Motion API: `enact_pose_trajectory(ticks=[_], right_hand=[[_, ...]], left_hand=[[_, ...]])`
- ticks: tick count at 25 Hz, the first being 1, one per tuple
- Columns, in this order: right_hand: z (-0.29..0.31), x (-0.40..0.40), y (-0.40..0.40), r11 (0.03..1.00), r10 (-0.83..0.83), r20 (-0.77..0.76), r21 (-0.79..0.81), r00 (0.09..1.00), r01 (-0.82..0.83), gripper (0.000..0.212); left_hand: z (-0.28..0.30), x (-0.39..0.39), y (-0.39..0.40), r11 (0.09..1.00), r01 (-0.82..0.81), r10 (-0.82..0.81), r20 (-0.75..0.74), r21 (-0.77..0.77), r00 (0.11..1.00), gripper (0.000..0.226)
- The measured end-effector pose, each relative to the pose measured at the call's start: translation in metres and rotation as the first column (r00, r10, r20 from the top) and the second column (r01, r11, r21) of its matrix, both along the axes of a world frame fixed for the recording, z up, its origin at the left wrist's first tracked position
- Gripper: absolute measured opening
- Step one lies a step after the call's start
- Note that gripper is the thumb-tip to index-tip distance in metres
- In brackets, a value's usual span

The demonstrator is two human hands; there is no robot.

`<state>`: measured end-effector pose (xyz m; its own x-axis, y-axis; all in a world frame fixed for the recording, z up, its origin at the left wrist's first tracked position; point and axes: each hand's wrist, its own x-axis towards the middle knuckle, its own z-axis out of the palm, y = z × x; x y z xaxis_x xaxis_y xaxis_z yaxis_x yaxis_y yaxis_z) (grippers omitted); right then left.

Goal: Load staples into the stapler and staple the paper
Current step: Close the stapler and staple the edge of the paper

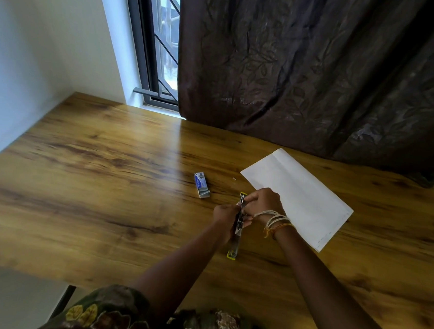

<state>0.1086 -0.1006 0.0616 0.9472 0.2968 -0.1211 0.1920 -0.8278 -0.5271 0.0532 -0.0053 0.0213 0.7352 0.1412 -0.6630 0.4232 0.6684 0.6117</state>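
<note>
Left hand point(224, 214): forearm reaches in from lower centre, angled up and to the right; hand sits against the left side of the stapler, fingers curled onto its metal body, gripping it.
Right hand point(262, 201): forearm comes in from the lower right, angled up and to the left; wrist bent down over the stapler; fingers curled and pinching at the upper part of the open magazine. Whether a staple strip is between the fingertips cannot be told.
Wrist: cream and orange threads point(274, 221) wound round the right wrist.
Stapler point(238, 225): opened out long and flat, metal, yellow ends; lies on the bench between the two hands, far end by the right hand's fingers, near end pointing toward the person.
Staple box point(201, 188): small, blue and white, open with staples showing at its near end; on the bench, left of the stapler, apart from both hands.
Paper point(303, 195): white sheet, flat on the bench, right of the hands; right wrist overlaps its near-left edge.
Bench point(95, 182): wood grain.
Background: dark curtain point(318, 68) behind the bench; window point(164, 46) at its left.
</note>
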Motion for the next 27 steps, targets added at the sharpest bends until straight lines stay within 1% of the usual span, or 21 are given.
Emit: enact_pose_trajectory(ticks=[2, 3, 5, 7, 9, 12, 14, 15, 17, 19, 21, 23, 24, 27], right_hand=[[0.001, -0.002, -0.009, 0.997, 0.007, 0.052, 0.08, 0.999, -0.011, 0.021], [0.0, -0.003, -0.015, 0.995, 0.052, 0.106, 0.08, 0.993, -0.061, 0.023], [-0.003, -0.01, -0.025, 0.977, 0.21, 0.208, -0.022, 0.955, -0.21, 0.025], [-0.007, -0.016, -0.032, 0.94, 0.34, 0.254, -0.102, 0.906, -0.325, 0.026], [-0.01, -0.018, -0.034, 0.912, 0.409, 0.301, -0.161, 0.861, -0.377, 0.028], [-0.014, -0.016, -0.033, 0.888, 0.456, 0.397, -0.262, 0.796, -0.378, 0.029], [-0.016, -0.012, -0.034, 0.89, 0.444, 0.445, -0.322, 0.778, -0.324, 0.026], [-0.017, -0.009, -0.035, 0.903, 0.408, 0.456, -0.325, 0.791, -0.279, 0.024], [-0.02, -0.006, -0.037, 0.941, 0.319, 0.457, -0.255, 0.83, -0.221, 0.026], [-0.026, -0.006, -0.036, 0.957, 0.287, 0.428, -0.171, 0.857, -0.235, 0.033], [-0.031, -0.008, -0.034, 0.967, 0.253, 0.38, -0.124, 0.89, -0.222, 0.038], [-0.033, -0.008, -0.034, 0.981, 0.189, 0.341, -0.097, 0.921, -0.166, 0.04], [-0.034, -0.008, -0.035, 0.982, 0.182, 0.34, -0.11, 0.923, -0.153, 0.04], [-0.032, -0.003, -0.038, 0.964, 0.232, 0.329, -0.206, 0.915, -0.17, 0.044]], left_hand=[[0.002, -0.001, 0.0, 1.0, 0.013, -0.013, 0.01, -0.012, 1.0, 0.021], [0.003, -0.001, 0.0, 1.0, 0.012, -0.011, 0.012, -0.028, 1.0, 0.022], [0.003, -0.001, 0.0, 0.999, 0.014, -0.014, 0.02, -0.039, 1.0, 0.024], [0.004, -0.001, 0.0, 1.0, 0.019, -0.019, 0.01, -0.019, 1.0, 0.025], [0.004, -0.001, 0.0, 1.0, 0.021, -0.021, -0.009, 0.01, 1.0, 0.024], [0.006, -0.001, 0.0, 1.0, 0.024, -0.024, -0.017, 0.016, 1.0, 0.023], [0.006, 0.0, -0.001, 1.0, 0.023, -0.023, -0.011, -0.001, 1.0, 0.024], [0.007, 0.0, -0.001, 1.0, 0.026, -0.026, -0.014, -0.014, 1.0, 0.024], [0.009, 0.0, -0.002, 0.999, 0.033, -0.034, -0.029, -0.041, 0.999, 0.023], [0.011, 0.0, -0.001, 0.999, 0.036, -0.038, -0.042, -0.041, 0.998, 0.022], [0.011, 0.003, -0.001, 0.999, 0.026, -0.029, -0.066, -0.04, 0.997, 0.027], [0.01, 0.004, -0.001, 1.0, 0.029, -0.03, -0.092, -0.013, 0.995, 0.032], [0.011, 0.004, -0.002, 0.999, 0.038, -0.036, -0.097, 0.018, 0.995, 0.031], [0.008, 0.003, -0.003, 0.989, 0.064, -0.052, -0.09, 0.133, 0.995, 0.019]])
